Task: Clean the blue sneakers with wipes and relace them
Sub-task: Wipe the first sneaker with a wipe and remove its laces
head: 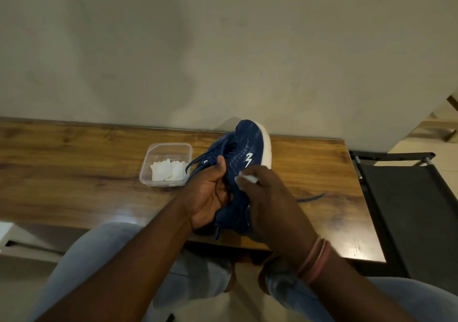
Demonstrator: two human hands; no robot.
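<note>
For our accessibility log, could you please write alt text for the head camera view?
A person's left hand grips a blue knit sneaker with a white sole above a wooden table, while the right hand presses a white wipe against its side. A clear plastic tub holding more wipes sits to the left.

wooden table [74,173], black chair [406,210] — pale wall [173,49]
</note>
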